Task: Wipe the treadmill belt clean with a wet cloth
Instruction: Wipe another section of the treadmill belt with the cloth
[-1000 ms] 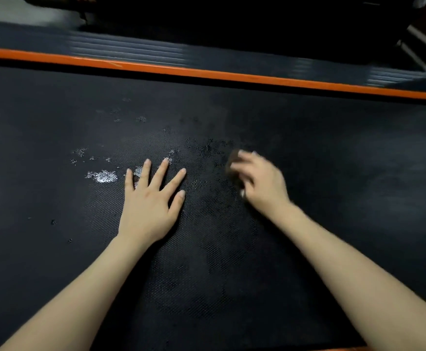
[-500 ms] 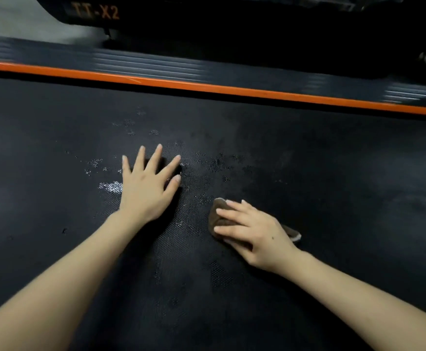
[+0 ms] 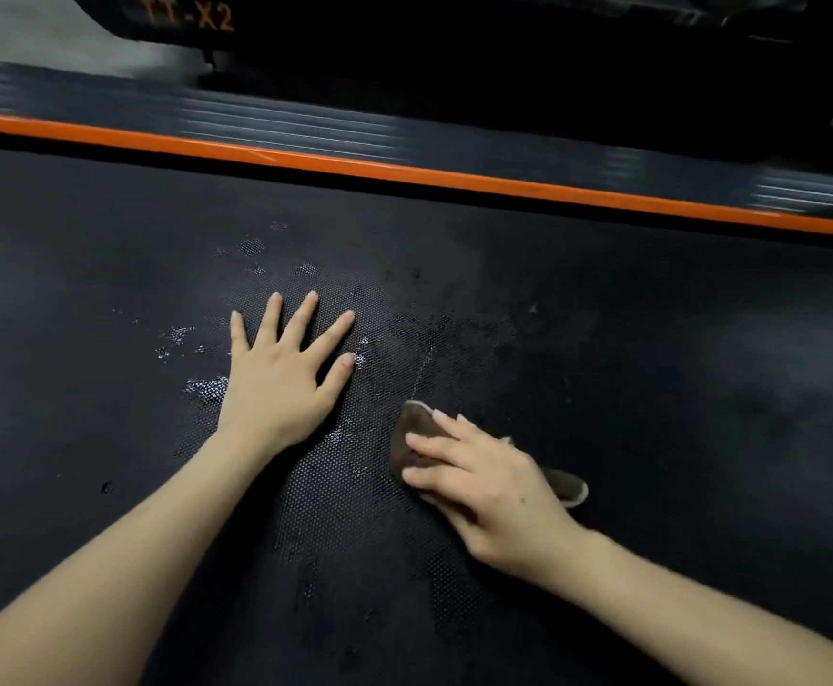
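Observation:
The black textured treadmill belt (image 3: 652, 368) fills most of the view, with wet shiny patches (image 3: 204, 388) and dark damp streaks near its middle. My left hand (image 3: 281, 383) lies flat on the belt with fingers spread. To its right, my right hand (image 3: 484, 472) presses a small brown cloth (image 3: 407, 438) onto the belt with fairly straight fingers. Most of the cloth is hidden under that hand; one end (image 3: 565, 485) pokes out on the right side.
An orange stripe (image 3: 404, 173) borders the belt's far edge, with a ribbed dark side rail (image 3: 305, 126) behind it. Beyond stands a black machine body (image 3: 187, 14) marked "TT-X2". A small dark speck (image 3: 106, 486) lies on the belt at left.
My right hand has pulled the cloth from beside the left fingertips toward me and stays there now. The left hand has stayed flat on the belt.

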